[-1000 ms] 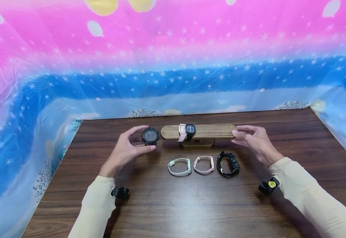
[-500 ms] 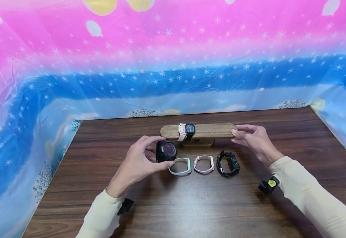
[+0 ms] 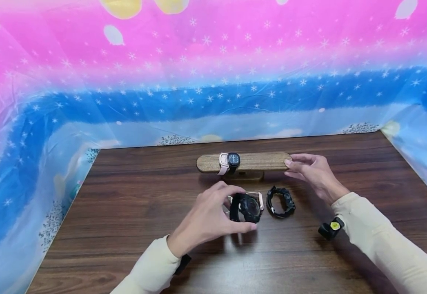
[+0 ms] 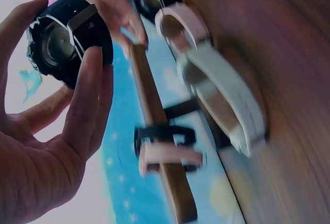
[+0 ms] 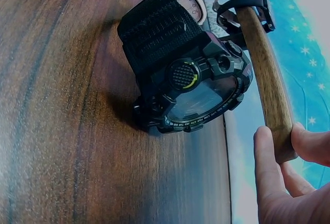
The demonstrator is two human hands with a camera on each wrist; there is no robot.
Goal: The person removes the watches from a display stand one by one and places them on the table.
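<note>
Black watch [image 3: 251,207] held in the left hand [image 3: 206,216], thumb on its near rim, fingers on the far one, the gap no wider than the watch. From the head camera we see a dark dial but cannot read it; only the left wrist view gives us the inside of the strap loop and the round case back. We cannot tell from above whether its lower edge touches the table [image 3: 125,204]. Just past those fingertips, pale pink watch [image 3: 261,201], largely covered by the held one. Pale green watch [image 4: 227,92]: we get it only from the left wrist, blurred; from the head, hand and held watch block it. Right of the left hand, apart from it, second black watch [image 3: 281,202]; the right wrist alone shows us its yellow-marked button [image 5: 183,74] and bezel lettering, mostly too small to read. Beyond the left hand, wooden stand [image 3: 261,162], its bar end pinched between thumb and fingers of the right hand [image 3: 316,173]. Well along the bar from that hand, pink-strapped watch [image 3: 223,160] and square-faced black watch [image 3: 234,159], side by side, touching; the right wrist frame cuts the bar off past them.
</note>
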